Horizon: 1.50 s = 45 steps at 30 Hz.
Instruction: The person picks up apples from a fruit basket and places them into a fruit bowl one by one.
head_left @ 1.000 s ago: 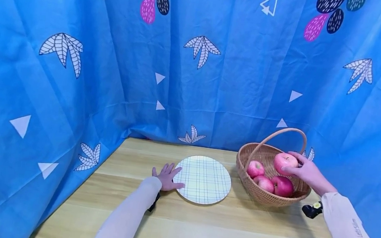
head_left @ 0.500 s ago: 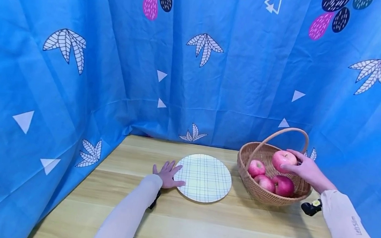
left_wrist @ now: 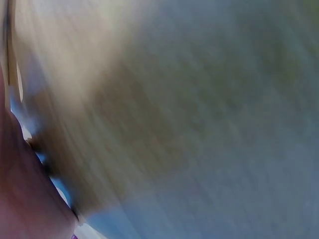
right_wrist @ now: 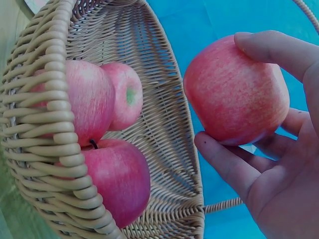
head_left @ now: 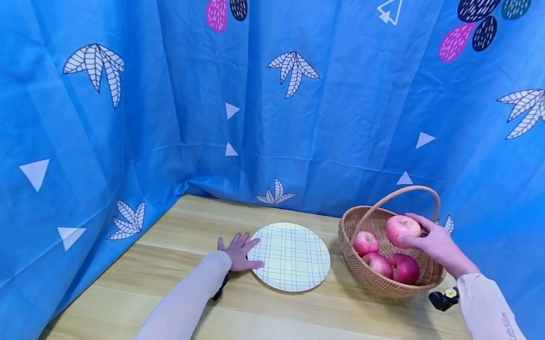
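My right hand (head_left: 435,243) grips a pink-red apple (head_left: 402,231) with thumb on one side and fingers on the other, over the wicker basket (head_left: 366,275). In the right wrist view the held apple (right_wrist: 237,92) shows apart from the others. Three more apples lie in the basket: a small one (head_left: 366,243), a pale red one (head_left: 378,264) and a darker red one (head_left: 405,268). On the left, my left hand (head_left: 238,253) lies with fingers spread at the rim of a round checked plate (head_left: 293,257). The left wrist view is mostly blurred tabletop.
The basket's arched handle (head_left: 411,188) rises above its rim, close to my right hand. A wooden table (head_left: 257,327) carries everything. Blue patterned curtain (head_left: 276,126) encloses the back and both sides.
My right hand has shifted slightly left with the gripped apple, still over the basket. The left hand stays at the plate's rim. The head view has moved a little.
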### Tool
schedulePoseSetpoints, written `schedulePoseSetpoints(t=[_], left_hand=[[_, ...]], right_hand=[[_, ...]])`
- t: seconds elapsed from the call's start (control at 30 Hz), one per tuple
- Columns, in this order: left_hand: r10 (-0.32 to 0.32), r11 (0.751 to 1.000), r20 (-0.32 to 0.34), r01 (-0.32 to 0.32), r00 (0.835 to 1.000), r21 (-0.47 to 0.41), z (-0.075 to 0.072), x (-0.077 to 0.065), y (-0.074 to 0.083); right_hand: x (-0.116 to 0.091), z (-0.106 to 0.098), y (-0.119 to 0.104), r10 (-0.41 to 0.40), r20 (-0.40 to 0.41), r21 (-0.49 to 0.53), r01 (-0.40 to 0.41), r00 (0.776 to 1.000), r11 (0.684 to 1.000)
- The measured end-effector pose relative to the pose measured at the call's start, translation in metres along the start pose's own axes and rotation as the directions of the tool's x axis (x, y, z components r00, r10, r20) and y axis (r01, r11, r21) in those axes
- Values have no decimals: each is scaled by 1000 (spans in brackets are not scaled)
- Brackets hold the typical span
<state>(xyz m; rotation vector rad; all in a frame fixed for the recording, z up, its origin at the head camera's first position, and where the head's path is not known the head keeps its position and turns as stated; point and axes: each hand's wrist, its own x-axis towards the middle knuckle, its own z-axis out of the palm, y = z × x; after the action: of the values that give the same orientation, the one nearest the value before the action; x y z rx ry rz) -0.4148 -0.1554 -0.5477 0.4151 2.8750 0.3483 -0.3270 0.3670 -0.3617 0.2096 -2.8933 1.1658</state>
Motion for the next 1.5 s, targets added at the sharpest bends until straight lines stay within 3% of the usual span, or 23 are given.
schedulePoseSetpoints(t=[0.27, 0.83, 1.5], left_hand=[[5, 1000, -5, -5, 1000, -10, -3, 2, 3], [-1, 1000, 7, 1, 1000, -13, 5, 3, 4], [-15, 1000, 15, 15, 1000, 5, -1, 1, 2]], right_hand=[[-7, -4, -7, -13, 4, 2, 13, 1000, 1000], [-25, -10, -23, -24, 39, 1, 24, 999, 1000], [-21, -5, -50, -91, 86, -15, 92, 992, 996]])
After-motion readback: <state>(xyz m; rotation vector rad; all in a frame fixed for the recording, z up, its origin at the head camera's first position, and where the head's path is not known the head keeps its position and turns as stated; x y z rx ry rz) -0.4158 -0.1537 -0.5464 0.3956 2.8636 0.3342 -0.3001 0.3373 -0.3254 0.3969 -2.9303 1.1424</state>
